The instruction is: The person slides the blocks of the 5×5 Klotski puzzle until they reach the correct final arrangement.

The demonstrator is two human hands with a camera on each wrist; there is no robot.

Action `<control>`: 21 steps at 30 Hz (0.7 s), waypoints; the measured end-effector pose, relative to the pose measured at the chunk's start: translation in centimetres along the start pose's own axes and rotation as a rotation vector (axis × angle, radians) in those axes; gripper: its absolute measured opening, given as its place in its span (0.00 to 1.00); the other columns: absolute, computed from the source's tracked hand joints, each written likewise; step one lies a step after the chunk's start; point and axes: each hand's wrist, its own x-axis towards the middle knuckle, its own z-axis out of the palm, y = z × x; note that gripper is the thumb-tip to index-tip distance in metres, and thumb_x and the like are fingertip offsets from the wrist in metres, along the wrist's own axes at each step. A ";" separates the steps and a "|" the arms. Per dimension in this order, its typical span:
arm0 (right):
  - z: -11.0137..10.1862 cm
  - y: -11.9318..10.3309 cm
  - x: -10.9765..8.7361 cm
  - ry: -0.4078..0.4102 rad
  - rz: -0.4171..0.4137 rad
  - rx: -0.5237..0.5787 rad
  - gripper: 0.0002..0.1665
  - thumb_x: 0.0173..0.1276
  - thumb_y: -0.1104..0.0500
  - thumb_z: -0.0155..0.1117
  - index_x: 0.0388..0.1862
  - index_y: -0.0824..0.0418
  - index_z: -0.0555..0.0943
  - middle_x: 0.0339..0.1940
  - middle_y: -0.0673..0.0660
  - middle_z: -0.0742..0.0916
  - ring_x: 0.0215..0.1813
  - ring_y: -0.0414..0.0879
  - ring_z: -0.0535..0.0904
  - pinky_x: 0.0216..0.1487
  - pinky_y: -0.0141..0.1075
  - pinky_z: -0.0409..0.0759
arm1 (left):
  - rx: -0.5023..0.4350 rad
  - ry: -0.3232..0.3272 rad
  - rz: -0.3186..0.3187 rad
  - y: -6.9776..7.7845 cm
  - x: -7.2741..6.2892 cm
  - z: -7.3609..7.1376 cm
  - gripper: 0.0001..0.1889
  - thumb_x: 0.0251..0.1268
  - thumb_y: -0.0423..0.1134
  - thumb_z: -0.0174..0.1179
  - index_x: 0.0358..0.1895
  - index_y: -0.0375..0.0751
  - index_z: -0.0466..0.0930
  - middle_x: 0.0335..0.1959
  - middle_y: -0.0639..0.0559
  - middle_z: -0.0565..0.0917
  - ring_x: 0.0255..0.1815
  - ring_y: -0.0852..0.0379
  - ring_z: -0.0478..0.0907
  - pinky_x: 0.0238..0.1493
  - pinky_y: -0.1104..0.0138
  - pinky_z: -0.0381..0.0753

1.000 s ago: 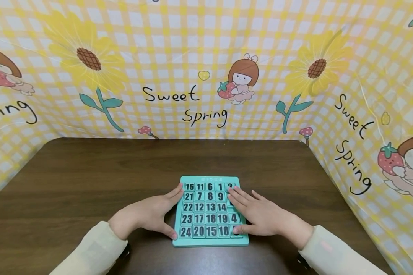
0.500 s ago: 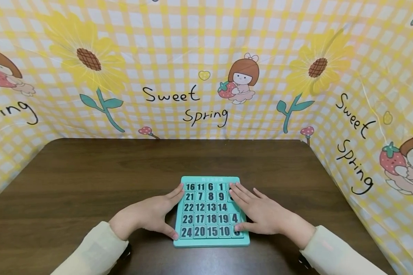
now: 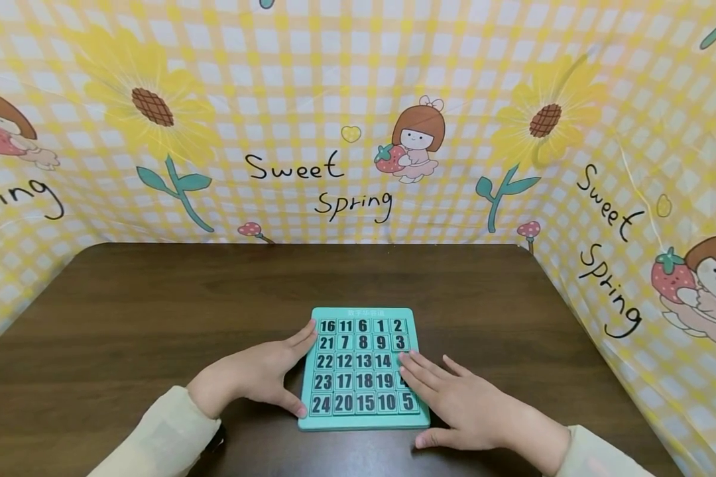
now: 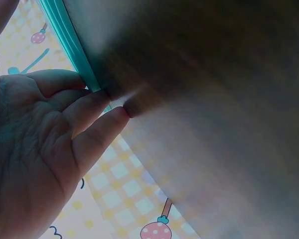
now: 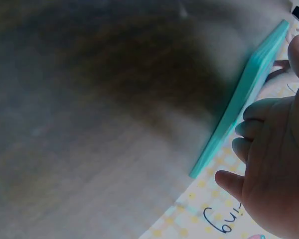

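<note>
A turquoise sliding number puzzle [image 3: 364, 421] lies flat on the table, its tiles in black numerals. My left hand [image 3: 259, 371] rests along its left edge, fingertips at the upper side and thumb at the lower corner. In the left wrist view, the left fingers [image 4: 99, 132] reach out fairly straight by the board's edge. My right hand [image 3: 462, 401] lies over the right side, straight fingertips on the right column around the third and fourth rows. They partly cover tile 4 [image 3: 402, 382]. Tile 3 [image 3: 400, 342] sits beneath tile 2 [image 3: 398, 326]. The right thumb is off the board, over the table.
The dark brown wooden table [image 3: 215, 285] extends around the puzzle. A yellow checked cloth [image 3: 298, 86] with sunflowers and "Sweet Spring" lettering hangs behind and along both sides.
Tile 3 has moved up the right column to below tile 2. My right hand has then come down toward me, uncovering tiles 2, 3 and 5. My left hand stays in place.
</note>
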 end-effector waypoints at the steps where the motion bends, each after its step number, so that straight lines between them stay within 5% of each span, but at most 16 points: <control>1: 0.1 0.0 0.0 0.001 -0.003 -0.006 0.55 0.69 0.24 0.40 0.82 0.58 0.51 0.84 0.55 0.52 0.83 0.51 0.48 0.73 0.63 0.60 | 0.001 0.000 -0.001 0.0 0.0 0.0 0.67 0.41 0.62 0.76 0.79 0.33 0.47 0.83 0.42 0.41 0.77 0.44 0.60 0.72 0.50 0.65; 21: -0.1 1.8 2.1 -0.047 0.053 0.028 0.57 0.68 0.24 0.43 0.82 0.57 0.47 0.85 0.54 0.48 0.84 0.50 0.41 0.76 0.63 0.53 | 0.006 0.001 0.020 -0.1 0.0 0.0 0.66 0.42 0.63 0.76 0.79 0.31 0.47 0.83 0.41 0.42 0.77 0.44 0.60 0.71 0.49 0.66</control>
